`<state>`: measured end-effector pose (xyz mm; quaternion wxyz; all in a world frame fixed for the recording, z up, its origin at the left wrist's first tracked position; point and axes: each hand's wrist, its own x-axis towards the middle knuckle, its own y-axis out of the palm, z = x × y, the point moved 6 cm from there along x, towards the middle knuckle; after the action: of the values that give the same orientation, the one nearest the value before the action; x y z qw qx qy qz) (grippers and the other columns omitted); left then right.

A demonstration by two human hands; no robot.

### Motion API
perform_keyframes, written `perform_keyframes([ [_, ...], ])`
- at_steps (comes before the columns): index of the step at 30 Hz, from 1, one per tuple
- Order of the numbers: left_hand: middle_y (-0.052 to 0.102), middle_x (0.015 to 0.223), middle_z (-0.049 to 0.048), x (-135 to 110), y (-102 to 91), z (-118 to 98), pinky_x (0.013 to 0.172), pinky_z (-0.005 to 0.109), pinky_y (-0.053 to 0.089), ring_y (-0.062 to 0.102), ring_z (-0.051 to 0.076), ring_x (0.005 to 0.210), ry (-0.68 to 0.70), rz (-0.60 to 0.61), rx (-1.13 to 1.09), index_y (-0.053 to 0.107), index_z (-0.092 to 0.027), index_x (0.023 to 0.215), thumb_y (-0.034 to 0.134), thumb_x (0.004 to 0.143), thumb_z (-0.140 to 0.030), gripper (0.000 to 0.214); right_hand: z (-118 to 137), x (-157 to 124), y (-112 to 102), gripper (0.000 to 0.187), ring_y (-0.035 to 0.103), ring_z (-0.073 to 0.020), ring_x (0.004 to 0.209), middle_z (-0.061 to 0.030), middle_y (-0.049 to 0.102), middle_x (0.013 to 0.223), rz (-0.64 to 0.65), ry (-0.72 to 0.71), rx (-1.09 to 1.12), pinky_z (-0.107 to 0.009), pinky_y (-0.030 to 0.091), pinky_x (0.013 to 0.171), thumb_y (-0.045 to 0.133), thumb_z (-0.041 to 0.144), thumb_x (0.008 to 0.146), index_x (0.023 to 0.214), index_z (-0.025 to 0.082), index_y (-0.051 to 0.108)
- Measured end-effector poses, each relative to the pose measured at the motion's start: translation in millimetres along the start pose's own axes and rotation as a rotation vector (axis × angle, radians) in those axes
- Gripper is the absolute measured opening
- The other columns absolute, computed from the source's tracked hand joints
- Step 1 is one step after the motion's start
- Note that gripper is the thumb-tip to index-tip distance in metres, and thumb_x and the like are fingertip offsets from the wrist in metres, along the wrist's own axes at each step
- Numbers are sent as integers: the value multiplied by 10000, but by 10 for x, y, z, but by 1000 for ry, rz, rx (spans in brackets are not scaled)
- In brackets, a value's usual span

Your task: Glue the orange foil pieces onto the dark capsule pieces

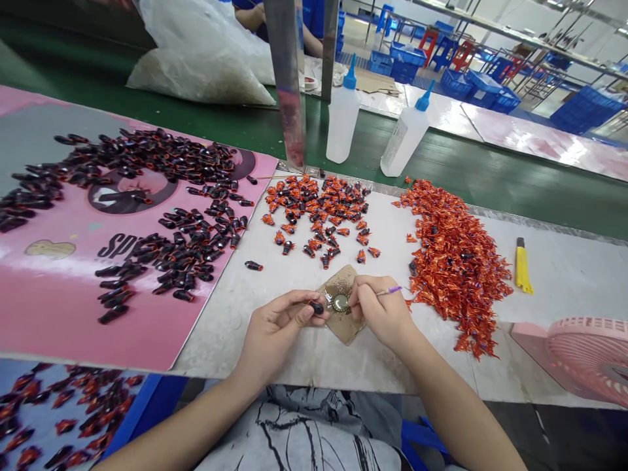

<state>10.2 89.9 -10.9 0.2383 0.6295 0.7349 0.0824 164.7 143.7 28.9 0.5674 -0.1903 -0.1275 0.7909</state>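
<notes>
My left hand (279, 333) pinches a small glossy black-and-red piece (316, 307) between thumb and fingers. My right hand (380, 313) grips a thin purple-handled pick (390, 290), its tip hidden by my fingers. Both hands sit just over a scrap of brown card (346, 327) speckled with glitter, which carries a round metal cap (340, 303) of shiny paste. Loose orange-and-black pieces (318, 216) lie scattered beyond my hands. To the right rises a heap of crinkled orange-red foil pieces (456, 268). Many dark finished pieces (181, 252) cover a pink printed board (59, 314) on the left.
A yellow utility knife (523, 268) and a pink fan (583, 356) lie right. Two glue bottles (343, 111) with blue nozzles stand beyond a metal post (287, 78). Further back are a plastic sack (201, 55), a seated co-worker (279, 19) and blue crates (583, 108).
</notes>
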Motion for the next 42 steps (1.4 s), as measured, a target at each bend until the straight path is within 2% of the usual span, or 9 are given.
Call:
perform_keyframes([
  [2, 775, 745, 35, 1, 4, 6, 607, 220, 635, 726, 145, 594, -6, -1, -19, 789, -179, 790, 901, 615, -386, 294, -37, 24, 23, 218, 463, -130, 398, 1, 533, 413, 8, 47, 146, -231, 340, 422, 390, 250, 689, 518, 212, 521],
  [5, 778, 743, 30, 5, 1, 19, 601, 199, 630, 730, 140, 590, -15, 4, -33, 791, -186, 789, 906, 614, -365, 276, -17, 33, 40, 225, 439, -119, 369, -9, 548, 412, 6, 52, 232, -225, 348, 397, 344, 274, 664, 525, 212, 511],
  [11, 781, 748, 32, 9, 10, 36, 602, 179, 623, 742, 147, 608, -22, 35, -33, 794, -183, 807, 899, 632, -348, 262, 158, -66, 78, 217, 476, -116, 414, -10, 590, 459, 32, -163, 448, -222, 388, 419, 407, 232, 706, 568, 190, 570],
  [18, 784, 759, 18, 0, 23, 16, 610, 173, 622, 743, 141, 611, -5, 42, -23, 795, -197, 808, 891, 649, -334, 231, 226, -134, 107, 272, 508, -107, 461, 10, 597, 503, 38, -355, 264, -233, 432, 518, 381, 138, 787, 601, 189, 574],
  [27, 780, 780, 20, -7, 28, -17, 593, 174, 621, 736, 138, 616, 37, 44, 7, 799, -198, 809, 881, 666, -321, 206, 360, -210, 95, 281, 520, -118, 481, 16, 607, 526, 38, -537, 71, -251, 452, 583, 355, 92, 784, 617, 204, 551],
  [33, 773, 767, 18, -7, 19, -4, 594, 170, 618, 733, 132, 604, 40, 40, 0, 799, -200, 810, 883, 664, -322, 208, 335, -188, 32, 273, 514, -115, 465, 20, 587, 507, -18, -489, 63, -245, 442, 575, 351, 107, 792, 605, 206, 525],
  [36, 769, 766, 17, -9, 13, 0, 589, 170, 617, 731, 129, 595, 41, 37, -1, 800, -203, 809, 882, 663, -335, 213, 283, -137, -23, 261, 508, -124, 461, 12, 565, 487, -67, -436, -67, -247, 416, 547, 354, 145, 790, 585, 209, 501],
  [39, 766, 763, 23, -11, 11, -4, 585, 190, 624, 728, 135, 587, 36, 30, 0, 800, -196, 806, 883, 657, -347, 228, 183, -67, -10, 253, 494, -128, 444, 2, 550, 468, -2, -295, -228, -246, 382, 504, 367, 183, 779, 555, 212, 481],
  [42, 763, 754, 30, -12, 12, -12, 586, 216, 631, 726, 147, 588, 33, 18, 9, 796, -184, 802, 884, 650, -357, 247, 123, -42, 15, 247, 494, -127, 433, 4, 547, 457, 66, -188, -152, -235, 377, 475, 374, 193, 764, 550, 210, 496],
])
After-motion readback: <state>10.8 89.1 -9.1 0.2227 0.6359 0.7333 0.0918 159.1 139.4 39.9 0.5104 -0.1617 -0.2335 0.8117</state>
